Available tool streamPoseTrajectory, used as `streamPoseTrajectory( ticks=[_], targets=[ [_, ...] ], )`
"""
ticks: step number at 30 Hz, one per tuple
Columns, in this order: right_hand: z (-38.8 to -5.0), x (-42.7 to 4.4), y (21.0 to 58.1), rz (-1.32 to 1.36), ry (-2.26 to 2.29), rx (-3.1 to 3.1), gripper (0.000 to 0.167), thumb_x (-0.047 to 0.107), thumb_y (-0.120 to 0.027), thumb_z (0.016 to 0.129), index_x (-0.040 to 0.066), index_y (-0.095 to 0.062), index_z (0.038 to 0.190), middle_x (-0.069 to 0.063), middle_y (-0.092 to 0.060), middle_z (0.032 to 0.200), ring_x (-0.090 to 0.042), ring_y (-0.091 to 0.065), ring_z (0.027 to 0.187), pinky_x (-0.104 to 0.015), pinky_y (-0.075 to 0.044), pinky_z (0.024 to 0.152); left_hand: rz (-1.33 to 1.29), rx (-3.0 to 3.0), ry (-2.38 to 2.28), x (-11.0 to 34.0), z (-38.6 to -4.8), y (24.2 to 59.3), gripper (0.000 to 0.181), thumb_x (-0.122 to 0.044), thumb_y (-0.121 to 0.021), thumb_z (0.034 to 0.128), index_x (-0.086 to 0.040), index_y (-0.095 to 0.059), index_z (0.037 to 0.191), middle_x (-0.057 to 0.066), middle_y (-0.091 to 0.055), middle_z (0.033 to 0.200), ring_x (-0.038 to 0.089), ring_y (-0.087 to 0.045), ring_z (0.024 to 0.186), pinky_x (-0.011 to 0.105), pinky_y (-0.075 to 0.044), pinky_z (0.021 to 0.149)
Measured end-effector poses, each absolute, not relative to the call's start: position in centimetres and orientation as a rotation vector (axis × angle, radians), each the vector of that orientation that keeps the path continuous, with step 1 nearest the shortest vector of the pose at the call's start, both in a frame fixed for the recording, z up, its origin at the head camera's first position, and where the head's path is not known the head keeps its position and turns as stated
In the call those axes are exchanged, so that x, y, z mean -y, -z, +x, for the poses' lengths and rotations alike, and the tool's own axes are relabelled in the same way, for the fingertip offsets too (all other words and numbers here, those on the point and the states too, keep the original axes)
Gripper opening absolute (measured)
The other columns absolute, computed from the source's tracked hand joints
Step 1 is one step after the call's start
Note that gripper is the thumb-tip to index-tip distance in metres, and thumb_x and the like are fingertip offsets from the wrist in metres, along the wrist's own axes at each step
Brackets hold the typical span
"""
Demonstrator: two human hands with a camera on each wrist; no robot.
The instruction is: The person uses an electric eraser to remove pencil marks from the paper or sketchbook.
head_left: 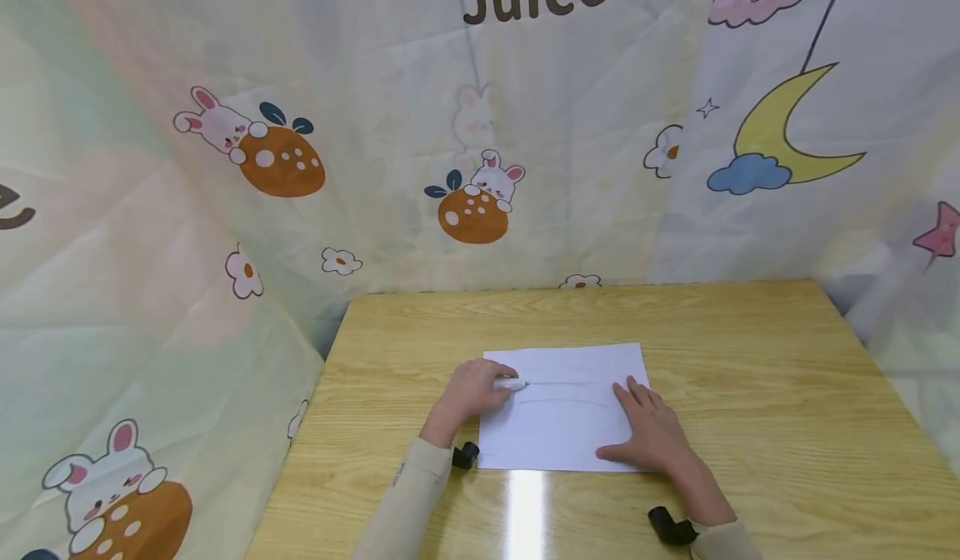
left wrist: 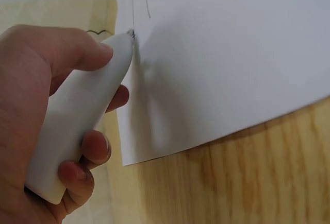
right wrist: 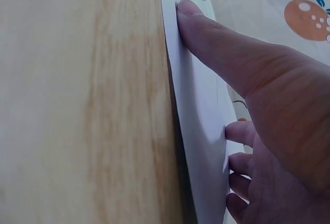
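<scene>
My left hand (head_left: 471, 388) grips a thick white handheld tool (left wrist: 85, 108) with a tapered front and a small metal tip. Its thumb lies along the top, and the other fingers curl underneath. The tip meets the white sheet of paper (head_left: 551, 439) at the left end of a thin, straight grey line (head_left: 566, 383). Below it runs a second, slightly curved line (head_left: 562, 401); a fainter one shows above. At the sheet's right side, my right hand (head_left: 651, 431) rests with fingers spread and thumb extended, pressing the paper. Whether the lines are cuts or marks, I cannot tell.
The sheet lies on a wood-grain table (head_left: 390, 343). Printed fabric (head_left: 375, 127) with rabbits and a moon hangs behind and at the sides. A black curved piece (head_left: 671, 527) sits at the right wrist, another (head_left: 466, 455) by the left.
</scene>
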State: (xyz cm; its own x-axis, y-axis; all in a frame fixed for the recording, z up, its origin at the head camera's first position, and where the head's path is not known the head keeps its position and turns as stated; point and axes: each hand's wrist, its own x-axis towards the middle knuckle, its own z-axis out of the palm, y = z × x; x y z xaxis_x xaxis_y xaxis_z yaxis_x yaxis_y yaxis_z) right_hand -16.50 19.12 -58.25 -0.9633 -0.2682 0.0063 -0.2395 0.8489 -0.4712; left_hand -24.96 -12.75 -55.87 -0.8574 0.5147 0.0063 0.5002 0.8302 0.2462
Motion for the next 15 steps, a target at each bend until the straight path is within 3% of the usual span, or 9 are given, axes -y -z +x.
streamPoseTrajectory(
  ticks=[15],
  targets=[
    [-16.54,-19.31,58.29,-0.413,0.740,-2.969,0.114,0.066,-0.079,0.062,-0.004,-0.041,0.144,-0.032,-0.029,0.149,-0.051,-0.027,0.133,-0.069,-0.026,0.098,0.827,-2.941,-0.349,12.29,-25.42,55.70,0.025,-0.029,-0.067,0.0860,-0.028,-0.074,0.110,-0.011,-0.070,0.103,0.006,-0.051,0.069,0.024,-0.041,0.058]
  ],
)
